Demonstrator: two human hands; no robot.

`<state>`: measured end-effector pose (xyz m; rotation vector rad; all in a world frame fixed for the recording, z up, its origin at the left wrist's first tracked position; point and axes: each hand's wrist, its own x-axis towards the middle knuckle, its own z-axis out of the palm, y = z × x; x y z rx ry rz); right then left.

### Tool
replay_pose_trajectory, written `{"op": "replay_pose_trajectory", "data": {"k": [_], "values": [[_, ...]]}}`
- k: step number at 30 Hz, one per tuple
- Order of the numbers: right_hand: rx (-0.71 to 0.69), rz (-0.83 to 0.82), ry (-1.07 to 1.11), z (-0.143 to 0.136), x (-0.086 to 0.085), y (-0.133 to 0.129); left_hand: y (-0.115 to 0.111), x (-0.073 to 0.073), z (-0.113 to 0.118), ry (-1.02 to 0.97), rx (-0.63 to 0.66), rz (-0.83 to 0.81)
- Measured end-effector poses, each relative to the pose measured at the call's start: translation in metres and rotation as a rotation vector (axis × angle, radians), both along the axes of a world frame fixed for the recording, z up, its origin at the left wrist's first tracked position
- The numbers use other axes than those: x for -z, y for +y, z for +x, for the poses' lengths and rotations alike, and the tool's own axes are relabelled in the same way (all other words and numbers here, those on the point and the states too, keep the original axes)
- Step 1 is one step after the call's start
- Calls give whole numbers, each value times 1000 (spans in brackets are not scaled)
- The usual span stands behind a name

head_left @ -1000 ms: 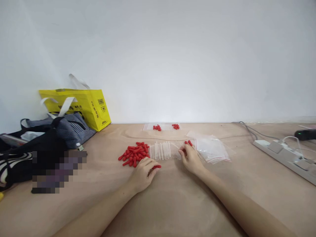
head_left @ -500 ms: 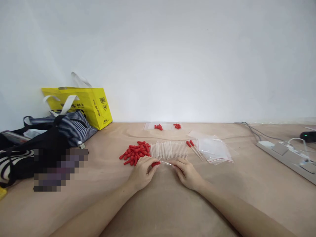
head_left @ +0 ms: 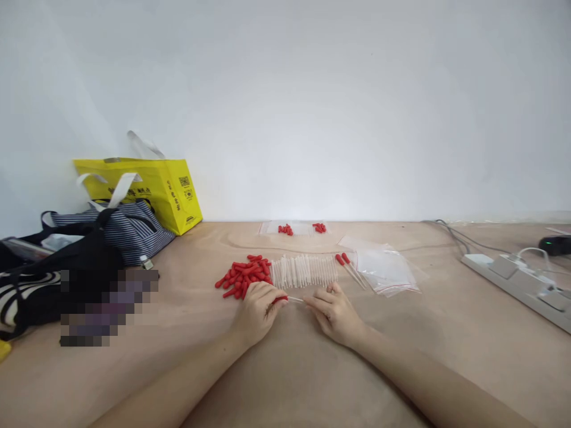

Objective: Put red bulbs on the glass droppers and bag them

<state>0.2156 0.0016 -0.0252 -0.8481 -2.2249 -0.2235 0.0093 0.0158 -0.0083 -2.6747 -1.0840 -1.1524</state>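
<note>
My left hand (head_left: pixel 259 312) pinches a red rubber bulb (head_left: pixel 280 299) between thumb and fingers. From the bulb a thin clear tube (head_left: pixel 295 299) points right, to the fingertips of my right hand (head_left: pixel 335 314), which are closed on its far end. Just behind my left hand lies a pile of red bulbs (head_left: pixel 245 274). A row of clear tubes (head_left: pixel 306 270) lies side by side to the right of the pile. Beyond the row's right end are two droppers with red bulbs (head_left: pixel 355 274).
Clear plastic bags (head_left: pixel 386 270) lie right of the droppers. Another bag (head_left: pixel 301 227) with red bulbs and tubes is by the wall. A yellow bag (head_left: pixel 147 184), striped bag (head_left: pixel 134 232) and black bag (head_left: pixel 66 279) stand left. A power strip (head_left: pixel 520 282) lies right.
The tube now shows as a shorter length between my hands and lies slightly lower. My right hand's fingers have shifted a little left and bent more.
</note>
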Motion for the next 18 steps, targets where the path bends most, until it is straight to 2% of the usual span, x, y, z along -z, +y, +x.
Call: {"op": "replay_pose_trajectory", "data": {"k": [9, 18], "values": [[-34, 185, -67, 5, -1, 2, -4, -2, 3, 45, 38, 134], [-52, 209, -106, 8, -4, -2, -8, -3, 2, 67, 63, 74]]}}
